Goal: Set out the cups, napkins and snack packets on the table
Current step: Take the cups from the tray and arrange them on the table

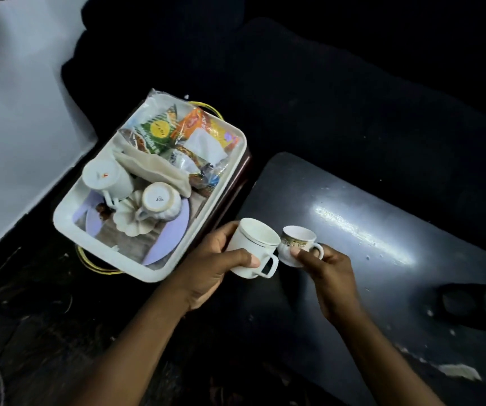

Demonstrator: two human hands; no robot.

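My left hand (216, 265) grips a plain white mug (253, 247) by its side, held over the near left edge of the dark table (382, 259). My right hand (328, 269) holds a smaller cup with a patterned band (296, 244), touching the mug's rim. A white tray (68, 221) to the left holds two overturned white cups (107, 177) (159, 200), a beige cloth napkin (153, 168), a white paper napkin (206, 146) and several snack packets (159, 133).
The tray rests on a dark stand with a yellow wire frame (95, 266) beneath it. A purple plate (171, 232) lies in the tray. A dark sofa (353, 83) runs behind the table. Two dark round shapes (476, 300) lie at the table's right end.
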